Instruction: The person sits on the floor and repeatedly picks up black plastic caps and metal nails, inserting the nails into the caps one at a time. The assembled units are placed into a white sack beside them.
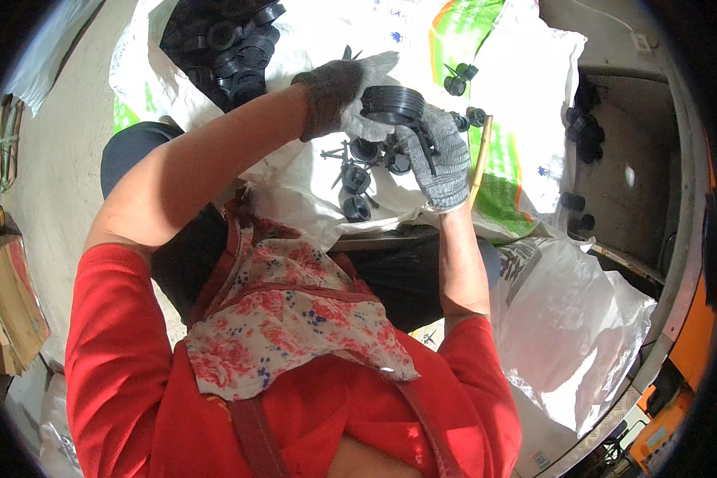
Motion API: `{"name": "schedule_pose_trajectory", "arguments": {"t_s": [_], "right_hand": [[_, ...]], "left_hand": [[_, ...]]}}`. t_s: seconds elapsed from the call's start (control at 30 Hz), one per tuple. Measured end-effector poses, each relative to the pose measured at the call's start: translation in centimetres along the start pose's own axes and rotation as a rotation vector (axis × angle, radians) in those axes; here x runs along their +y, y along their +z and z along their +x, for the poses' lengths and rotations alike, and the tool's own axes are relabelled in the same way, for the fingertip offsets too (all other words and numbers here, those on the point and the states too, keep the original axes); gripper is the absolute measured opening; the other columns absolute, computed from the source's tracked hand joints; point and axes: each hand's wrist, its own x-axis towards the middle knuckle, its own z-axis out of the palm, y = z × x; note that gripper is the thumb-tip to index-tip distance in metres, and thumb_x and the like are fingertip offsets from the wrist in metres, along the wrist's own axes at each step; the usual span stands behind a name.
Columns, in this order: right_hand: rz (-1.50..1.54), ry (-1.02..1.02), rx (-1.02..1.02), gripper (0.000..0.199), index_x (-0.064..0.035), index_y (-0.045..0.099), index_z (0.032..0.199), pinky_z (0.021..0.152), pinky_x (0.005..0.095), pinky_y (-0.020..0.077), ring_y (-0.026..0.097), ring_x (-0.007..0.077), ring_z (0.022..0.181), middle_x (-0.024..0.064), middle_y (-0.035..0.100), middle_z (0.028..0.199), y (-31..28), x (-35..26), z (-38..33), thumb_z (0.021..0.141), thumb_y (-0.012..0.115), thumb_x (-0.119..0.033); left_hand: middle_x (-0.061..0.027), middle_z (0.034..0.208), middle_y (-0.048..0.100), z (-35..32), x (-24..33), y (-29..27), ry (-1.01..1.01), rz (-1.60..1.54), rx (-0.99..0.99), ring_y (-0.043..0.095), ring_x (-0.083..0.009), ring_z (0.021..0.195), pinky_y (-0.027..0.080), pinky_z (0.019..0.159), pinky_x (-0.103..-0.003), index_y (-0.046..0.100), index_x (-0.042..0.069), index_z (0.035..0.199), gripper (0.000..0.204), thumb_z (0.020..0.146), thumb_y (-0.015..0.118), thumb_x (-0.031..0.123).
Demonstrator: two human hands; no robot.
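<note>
A black round plastic part with a threaded side (393,105), like a screw cap, is between my two grey-gloved hands above a white sheet (303,171). My left hand (338,92) grips it from the left, thumb below and fingers stretched over its far side. On the right, my right hand (440,163) is closed around its other edge, with a dark narrow piece showing by the thumb. Just below the hands lie several small black plastic pieces (356,178), some with thin stems. The undersides of the fingers are hidden.
A heap of black threaded caps (239,52) fills the far left. More small black pieces (460,80) lie on the green-printed sack at right, beside a thin yellowish stick (480,159). A dark bin (629,167) stands far right, with a clear plastic bag (573,327) nearer. Cardboard (12,303) sits at left.
</note>
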Motion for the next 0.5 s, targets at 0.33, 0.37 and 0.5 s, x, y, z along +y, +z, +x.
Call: {"name": "schedule_pose_trajectory", "arguments": {"t_s": [0.33,0.37,0.5], "right_hand": [[0.130,0.327,-0.338,0.015,-0.0054,0.060,0.083,0.079,0.0368,0.0471,0.058,0.0249,0.080,0.0096,0.059,0.079,-1.0,-1.3,0.8,0.069,0.061,-0.009],[0.391,0.608,-0.400,0.012,-0.0051,0.061,0.080,0.073,0.0343,0.0492,0.059,0.0230,0.073,0.0082,0.059,0.071,-1.3,-1.3,0.9,0.069,0.062,-0.009],[1.915,0.498,-0.084,0.023,-0.0048,0.056,0.067,0.071,0.0394,0.0469,0.056,0.0244,0.066,0.0077,0.058,0.066,-0.8,1.0,0.4,0.085,0.056,-0.019]], "left_hand": [[-0.0103,0.073,0.057,-0.6,4.0,3.4,0.197,1.100,-0.035,0.058,-0.0256,0.068,0.049,0.063,-0.032,0.056,0.002,0.080,0.025,0.068,0.071,0.019],[-0.0098,0.072,0.057,-0.5,4.0,3.4,0.254,1.087,-0.004,0.058,-0.0254,0.067,0.049,0.063,-0.032,0.056,0.002,0.080,0.024,0.069,0.070,0.018],[-0.0073,0.067,0.054,0.6,5.5,1.8,0.462,0.924,0.374,0.058,-0.0242,0.064,0.048,0.059,-0.031,0.055,0.002,0.081,0.025,0.069,0.071,0.017]]}}
